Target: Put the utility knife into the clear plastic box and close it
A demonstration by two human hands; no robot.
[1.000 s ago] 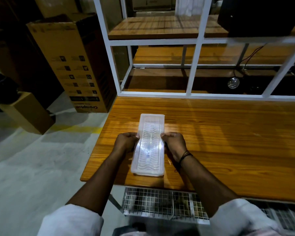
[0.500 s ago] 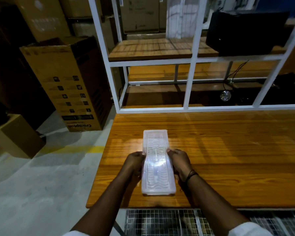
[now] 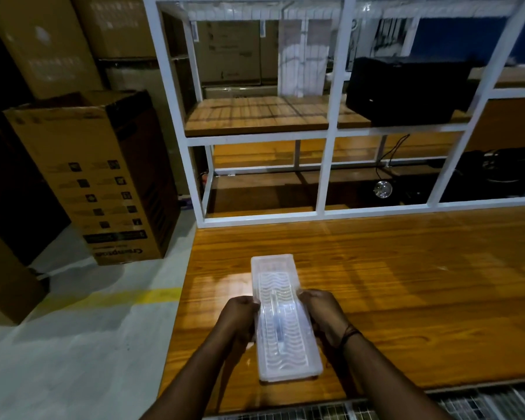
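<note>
The one clear plastic box [image 3: 285,325] is lying on the counter [image 3: 406,298] with its long axis running from 6 to 12 o'clock, and the left hand [image 3: 240,316] at 9 and right hand [image 3: 323,316] at 3 are pressing equally near against its long sides, fingers [image 3: 306,297] curling onto the lid edge. One faint elongated shape, seemingly the utility knife [image 3: 278,325], is lying lengthwise inside.
</note>
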